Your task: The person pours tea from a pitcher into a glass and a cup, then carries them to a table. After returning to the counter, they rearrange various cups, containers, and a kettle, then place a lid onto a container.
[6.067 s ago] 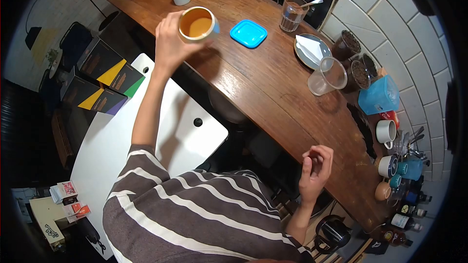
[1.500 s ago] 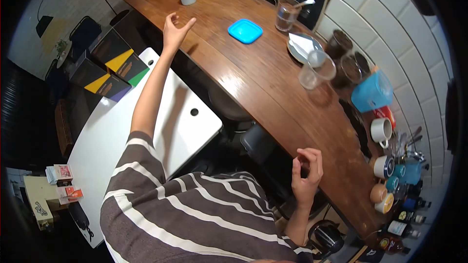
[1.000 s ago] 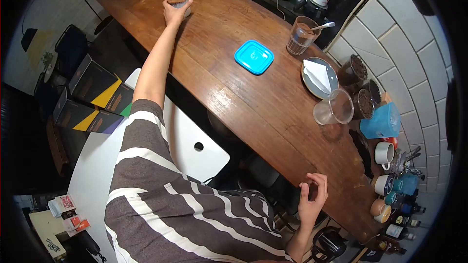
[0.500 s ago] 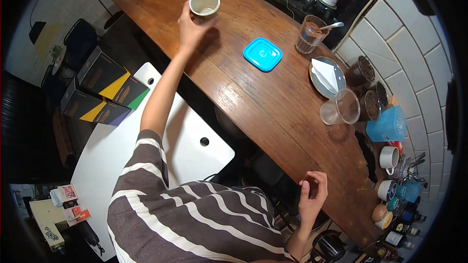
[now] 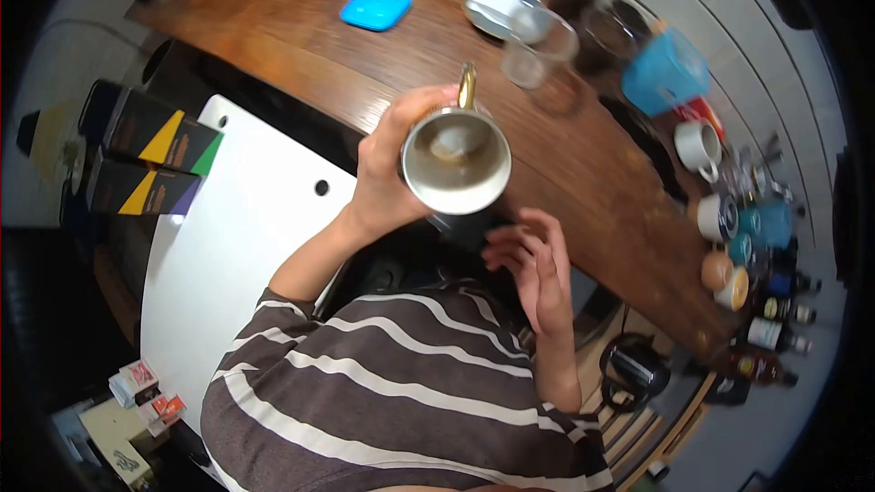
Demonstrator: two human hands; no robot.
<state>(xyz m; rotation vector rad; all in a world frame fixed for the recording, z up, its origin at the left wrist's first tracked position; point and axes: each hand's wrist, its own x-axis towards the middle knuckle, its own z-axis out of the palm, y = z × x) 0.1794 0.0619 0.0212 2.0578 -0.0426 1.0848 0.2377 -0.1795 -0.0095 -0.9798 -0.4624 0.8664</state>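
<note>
A white-lined mug (image 5: 458, 164) with a gold handle is raised in front of my chest, its mouth tilted toward the camera. Inside it is a brownish stain or residue. My left hand (image 5: 387, 169) grips the mug from the left, the fingers passing behind it near the handle. Just below and right of the mug is my right hand (image 5: 538, 273), fingers loosely spread and holding nothing. Beyond the mug, a blue square lid (image 5: 376, 8) lies on the wooden counter (image 5: 292, 32).
At the back are a clear plastic cup (image 5: 527, 64), a plate with folded white paper (image 5: 488, 9) and a blue container (image 5: 665, 73). Mugs and bottles line the right edge. A white table (image 5: 246, 219) stands left, with dark boxes (image 5: 150, 146) beside it. A black kettle (image 5: 635, 369) is lower right.
My left hand has brought the mug from above the far counter to my chest, its mouth now facing me. My right hand has moved up and left toward it. The view has shifted.
</note>
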